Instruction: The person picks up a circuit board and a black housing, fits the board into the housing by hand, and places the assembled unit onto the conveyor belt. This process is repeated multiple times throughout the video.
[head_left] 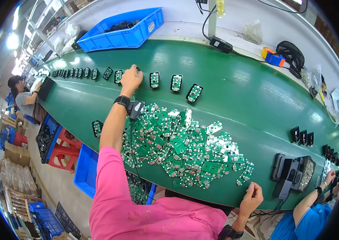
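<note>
My left hand reaches across the green table to a row of black plastic cases. Its fingers are closed on a black case, mostly hidden by the hand. To its left sits a case with a green circuit board in it; on its right are three more filled cases, the nearest being a black case. A large heap of green circuit boards lies below the row. My right hand hovers by the table's near edge, fingers curled together, with nothing visible in them. Both wrists wear black bands.
A blue bin of dark parts stands at the back. Black devices and standing black cases are on the right. One filled case lies left of my arm. Co-workers sit at far left and lower right.
</note>
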`<action>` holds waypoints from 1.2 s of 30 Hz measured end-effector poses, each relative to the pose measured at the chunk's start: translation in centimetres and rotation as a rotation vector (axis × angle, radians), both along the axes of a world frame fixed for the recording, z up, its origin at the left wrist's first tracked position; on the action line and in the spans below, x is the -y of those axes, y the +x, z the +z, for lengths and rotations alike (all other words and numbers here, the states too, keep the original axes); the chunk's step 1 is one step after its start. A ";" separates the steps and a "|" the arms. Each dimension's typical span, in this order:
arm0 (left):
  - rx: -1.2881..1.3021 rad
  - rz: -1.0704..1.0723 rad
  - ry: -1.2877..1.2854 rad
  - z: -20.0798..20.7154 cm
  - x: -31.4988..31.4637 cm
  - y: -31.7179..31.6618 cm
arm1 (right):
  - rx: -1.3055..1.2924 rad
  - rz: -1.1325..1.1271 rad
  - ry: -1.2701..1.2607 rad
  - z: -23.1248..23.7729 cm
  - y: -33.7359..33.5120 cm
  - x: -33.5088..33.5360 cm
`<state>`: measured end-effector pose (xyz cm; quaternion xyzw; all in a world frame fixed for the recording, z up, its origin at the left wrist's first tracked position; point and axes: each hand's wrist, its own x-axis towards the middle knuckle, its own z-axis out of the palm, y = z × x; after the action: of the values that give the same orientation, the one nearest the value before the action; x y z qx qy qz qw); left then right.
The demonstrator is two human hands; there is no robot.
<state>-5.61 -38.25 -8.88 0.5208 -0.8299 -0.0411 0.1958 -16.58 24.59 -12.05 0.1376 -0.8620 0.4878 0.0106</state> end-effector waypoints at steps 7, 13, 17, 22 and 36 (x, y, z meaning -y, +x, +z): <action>-1.511 -0.249 1.290 2.5 2.9 2.1 | -0.050 0.018 0.052 -0.1 0.1 0.3; -1.109 -0.219 0.938 2.2 1.2 1.0 | -0.091 0.021 0.051 -0.2 0.1 0.4; -0.314 -0.093 0.138 -0.5 1.4 1.9 | -0.104 0.041 0.025 0.3 0.3 1.0; 0.125 -0.056 -0.157 -0.2 -0.8 0.7 | -0.121 0.051 0.045 0.3 0.2 0.9; 0.269 -0.153 0.021 0.8 -5.5 -3.8 | -0.117 0.059 0.083 0.3 0.4 0.7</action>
<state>-9.36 -32.78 -8.11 0.4588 -0.8855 0.0054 0.0737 -16.22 23.94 -11.71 0.1914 -0.8750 0.4427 0.0408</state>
